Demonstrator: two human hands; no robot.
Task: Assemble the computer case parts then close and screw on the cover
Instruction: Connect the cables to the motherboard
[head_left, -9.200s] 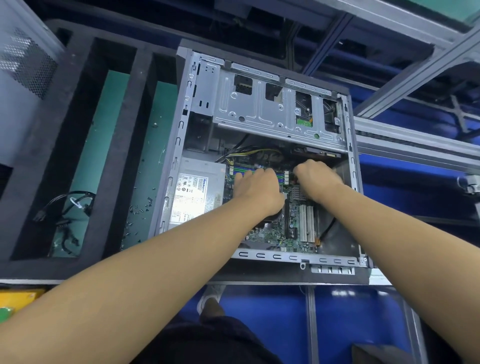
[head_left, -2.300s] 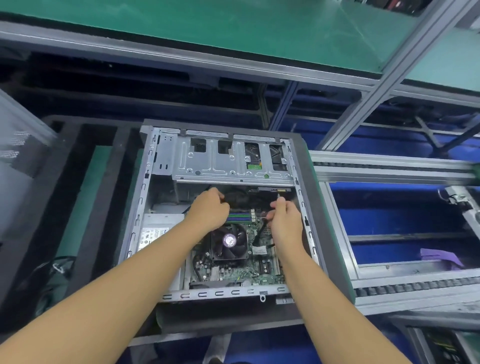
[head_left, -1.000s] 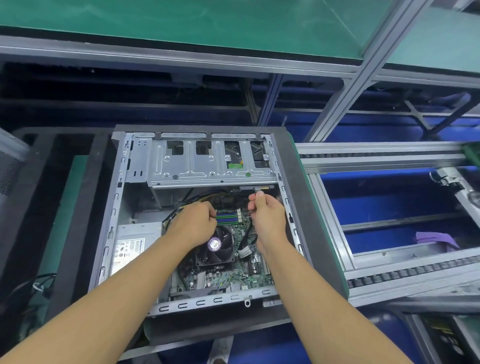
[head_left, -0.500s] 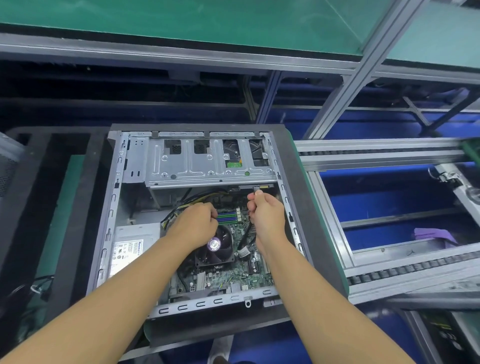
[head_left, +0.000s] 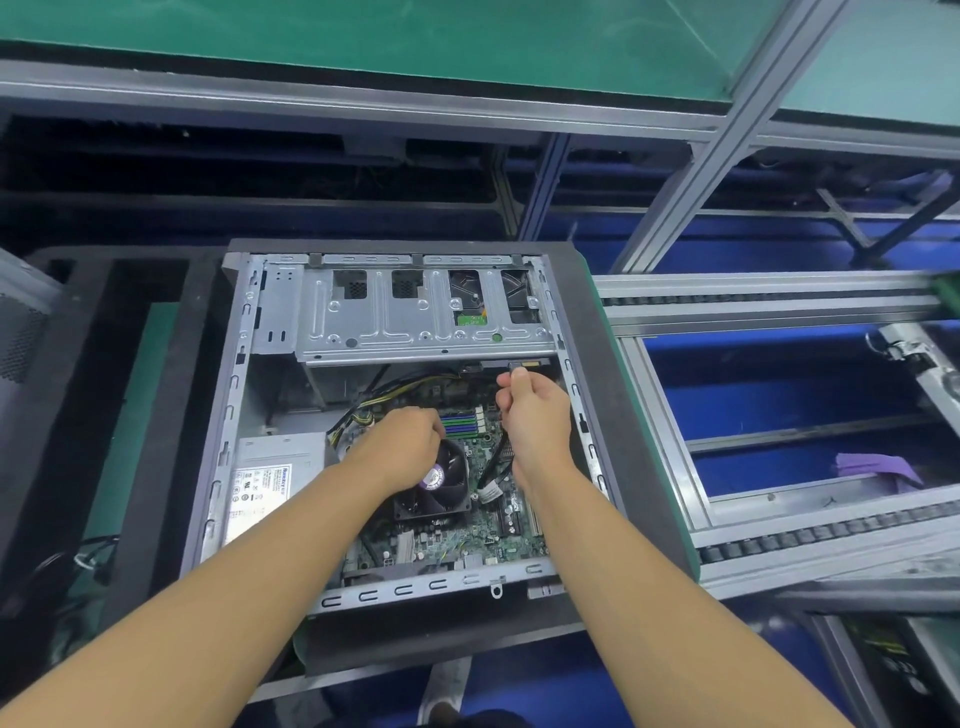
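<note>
The open computer case (head_left: 228, 415) lies on its side in a black foam tray, with the motherboard, CPU fan (head_left: 441, 488) and power supply (head_left: 275, 478) exposed. My right hand (head_left: 535, 415) pinches the connector of a black cable (head_left: 493, 467) up against the drive edge just under the metal drive cage (head_left: 395, 322). My left hand (head_left: 410, 441) rests with curled fingers between the fan and the memory slots, beside the yellow and black wire bundle (head_left: 363, 405). What its fingers hold is hidden.
A perforated side cover (head_left: 21, 322) leans at the far left. Loose cables (head_left: 88, 561) lie in the foam tray's left slot. Conveyor rails (head_left: 753, 306) run along the right, with a purple cloth (head_left: 878, 465) below them. A green shelf hangs overhead.
My left hand has come down from under the drive cage to beside the fan. My right hand keeps the connector at the drive edge, nudged slightly upward.
</note>
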